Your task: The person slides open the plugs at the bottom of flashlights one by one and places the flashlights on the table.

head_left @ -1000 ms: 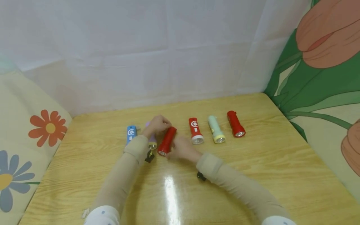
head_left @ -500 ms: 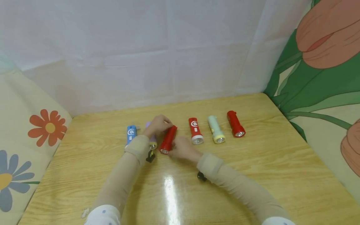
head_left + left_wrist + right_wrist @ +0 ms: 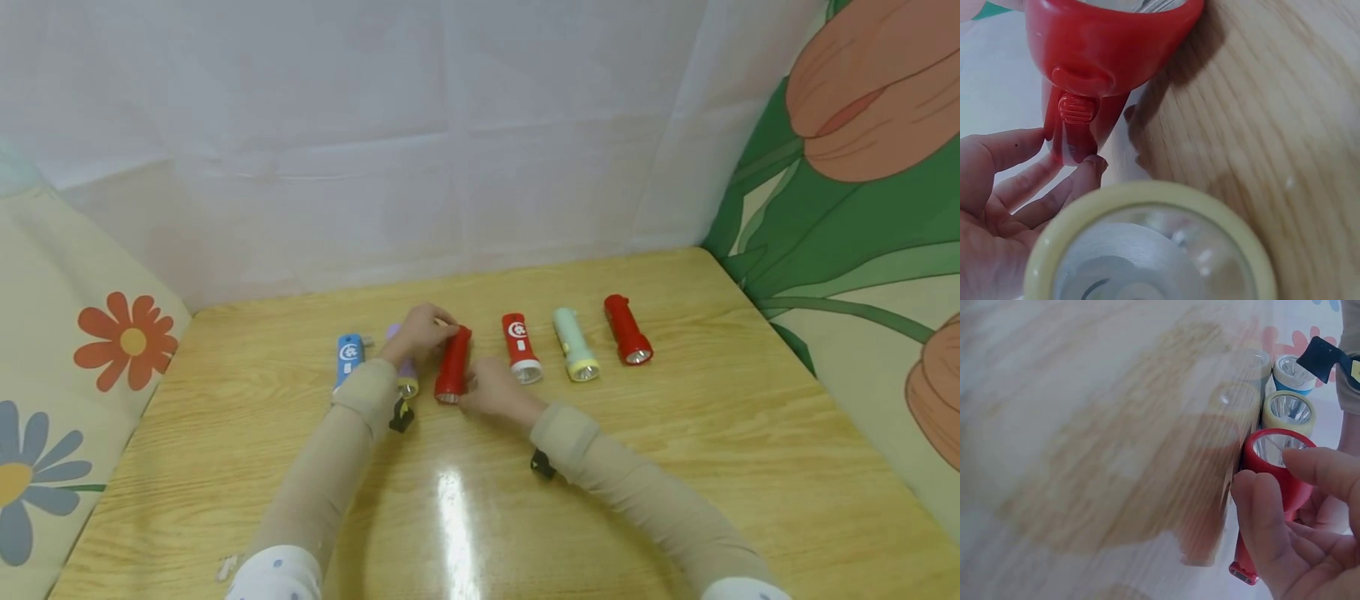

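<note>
A plain red flashlight (image 3: 453,367) lies on the table, its lens end toward me. My left hand (image 3: 423,331) pinches its tail end; in the left wrist view the thumb and fingers (image 3: 1019,147) meet there, near the ribbed switch. My right hand (image 3: 497,390) holds the lens end from the right. In the right wrist view its thumb (image 3: 1322,472) lies at the rim and other fingers at the side. A purple flashlight with a yellow rim (image 3: 407,379) lies just left, partly hidden by my left hand. Its yellow rim (image 3: 1147,194) looms in the left wrist view.
A blue flashlight (image 3: 349,354) lies farther left, partly behind the left sleeve. To the right lie a red one with a white rim (image 3: 521,343), a mint green one (image 3: 573,340) and another red one (image 3: 627,329). A white cloth wall (image 3: 450,167) stands behind the wooden table (image 3: 675,500).
The held red flashlight has turned from a slant to nearly straight, its lens end shifting right and away from me. My right hand has moved slightly right with it; the left has stayed at the tail.
</note>
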Motion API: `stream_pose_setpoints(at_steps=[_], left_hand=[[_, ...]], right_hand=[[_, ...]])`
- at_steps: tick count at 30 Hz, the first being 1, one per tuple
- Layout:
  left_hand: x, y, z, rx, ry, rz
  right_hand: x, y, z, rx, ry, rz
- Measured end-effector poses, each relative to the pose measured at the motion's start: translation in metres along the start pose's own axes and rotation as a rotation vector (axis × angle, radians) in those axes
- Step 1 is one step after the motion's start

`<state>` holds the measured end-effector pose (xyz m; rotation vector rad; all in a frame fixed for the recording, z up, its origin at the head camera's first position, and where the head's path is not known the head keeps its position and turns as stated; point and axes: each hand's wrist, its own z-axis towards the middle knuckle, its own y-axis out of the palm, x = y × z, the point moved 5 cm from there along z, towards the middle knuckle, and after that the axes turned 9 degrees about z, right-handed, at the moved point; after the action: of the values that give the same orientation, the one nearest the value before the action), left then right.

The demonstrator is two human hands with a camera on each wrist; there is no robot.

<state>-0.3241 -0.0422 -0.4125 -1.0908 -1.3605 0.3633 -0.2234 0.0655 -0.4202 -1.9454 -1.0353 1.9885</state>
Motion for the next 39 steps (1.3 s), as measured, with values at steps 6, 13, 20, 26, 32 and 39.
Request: stream_pose_setpoints(at_steps=[6, 13, 20, 26, 32, 39], left_hand=[[-0.002, -0.002, -0.001, 0.039, -0.028, -0.073], [-0.006, -0.003, -0.002, 0.051, -0.092, -0.169], [-0.011, -0.002, 0.001, 0.082, -0.101, -0.254], [-0.012, -0.002, 0.002, 0.108, -0.113, -0.305], [-0.011, -0.003, 0.001, 0.131, -0.113, -0.324], [-0.009, -0.003, -0.001, 0.132, -0.118, -0.330]], right_hand=[[0.006, -0.001, 0.004, 0.013, 0.059, 0.047], [0.014, -0.001, 0.006, 0.032, 0.150, 0.185], [0.017, -0.003, 0.008, 0.064, 0.193, 0.255], [0.023, -0.005, 0.009, 0.085, 0.236, 0.328], [0.022, -0.006, 0.009, 0.096, 0.289, 0.411], [0.021, -0.004, 0.011, 0.107, 0.316, 0.516]])
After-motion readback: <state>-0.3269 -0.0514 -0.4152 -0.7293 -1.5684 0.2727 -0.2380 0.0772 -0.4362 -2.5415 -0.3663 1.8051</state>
